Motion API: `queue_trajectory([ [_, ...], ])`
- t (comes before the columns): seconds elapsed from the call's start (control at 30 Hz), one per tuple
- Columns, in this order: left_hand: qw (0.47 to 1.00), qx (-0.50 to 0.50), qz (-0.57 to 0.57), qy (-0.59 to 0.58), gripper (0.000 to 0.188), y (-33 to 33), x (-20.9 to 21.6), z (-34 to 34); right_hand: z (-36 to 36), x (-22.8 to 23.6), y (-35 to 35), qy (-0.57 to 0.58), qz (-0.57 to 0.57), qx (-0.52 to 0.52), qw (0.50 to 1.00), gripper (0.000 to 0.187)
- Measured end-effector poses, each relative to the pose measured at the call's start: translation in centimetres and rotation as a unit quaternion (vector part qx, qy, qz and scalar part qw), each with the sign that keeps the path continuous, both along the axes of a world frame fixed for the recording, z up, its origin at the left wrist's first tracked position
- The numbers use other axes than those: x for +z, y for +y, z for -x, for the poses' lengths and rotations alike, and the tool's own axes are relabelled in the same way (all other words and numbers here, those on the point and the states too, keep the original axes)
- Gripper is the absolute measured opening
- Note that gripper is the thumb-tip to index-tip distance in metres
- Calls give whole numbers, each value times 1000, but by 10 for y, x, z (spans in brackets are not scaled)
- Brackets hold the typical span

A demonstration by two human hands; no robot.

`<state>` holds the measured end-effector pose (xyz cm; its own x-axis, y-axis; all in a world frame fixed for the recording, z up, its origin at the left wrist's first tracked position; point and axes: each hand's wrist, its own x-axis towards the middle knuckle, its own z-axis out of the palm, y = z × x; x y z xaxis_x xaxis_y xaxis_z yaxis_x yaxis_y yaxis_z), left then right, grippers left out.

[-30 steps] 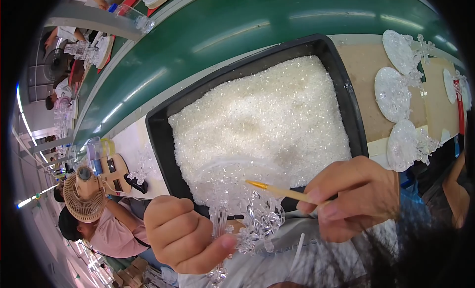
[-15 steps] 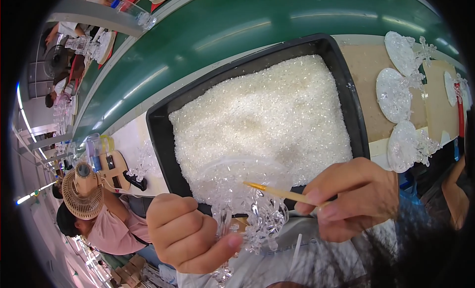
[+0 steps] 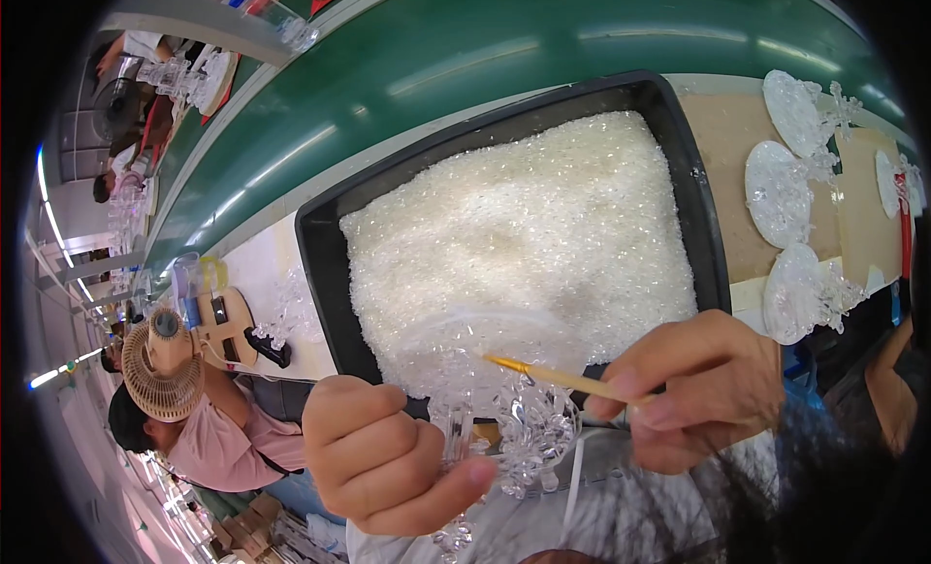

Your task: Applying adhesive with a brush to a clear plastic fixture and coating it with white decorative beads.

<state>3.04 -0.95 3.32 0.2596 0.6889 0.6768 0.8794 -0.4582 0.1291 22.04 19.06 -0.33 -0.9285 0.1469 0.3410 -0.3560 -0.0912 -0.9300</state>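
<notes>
My left hand (image 3: 393,457) is closed around the stem of a clear ornament (image 3: 529,433) with faceted, flower-like parts. Its round translucent disc (image 3: 485,341) faces away from me, over the near edge of the white granules (image 3: 524,225). Those glittering granules fill a black tray (image 3: 713,244). Between thumb and fingers, my right hand (image 3: 693,385) pinches a fine paintbrush (image 3: 562,377) with a pale handle and gold ferrule. The brush tip points left, close to the disc; whether it touches cannot be made out.
Several similar clear ornaments (image 3: 779,195) lie on brown board at right. A beige fan (image 3: 163,365) stands at left, near a person in a pink top (image 3: 233,433). A green conveyor belt (image 3: 407,89) runs behind the tray. Another person's arm (image 3: 887,385) shows at far right.
The view has shifted slightly. The ornament has turned a little in my left hand, its faceted parts moving rightward. The paintbrush stays near the disc in my right hand.
</notes>
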Motion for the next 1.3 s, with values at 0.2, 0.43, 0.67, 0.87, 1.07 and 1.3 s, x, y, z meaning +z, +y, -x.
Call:
queue_trajectory([
  [0.2, 1000, -13, 6, -6, 25, -1, -2, -2, 5, 0, -8, 24, -12, -48, 998, 40],
  [0.43, 999, -30, 6, -10, 27, 0, -4, -3, 2, 8, -5, -30, 39, -18, 999, 35],
  [0.67, 998, -62, 2, -17, 26, 8, -1, -4, 14, -3, -6, 33, -15, -24, 999, 25],
  [0.87, 998, -21, 28, -56, 31, 10, -12, 16, 12, -28, -9, 145, 140, -128, 971, 21],
  [1.07, 982, 151, 41, -103, 27, 7, -3, 19, -3, -11, -7, 161, 216, -244, 932, 15],
  [1.3, 949, 262, -70, -162, 20, 2, -24, 14, 0, -30, -4, 187, 62, -217, 956, 23],
])
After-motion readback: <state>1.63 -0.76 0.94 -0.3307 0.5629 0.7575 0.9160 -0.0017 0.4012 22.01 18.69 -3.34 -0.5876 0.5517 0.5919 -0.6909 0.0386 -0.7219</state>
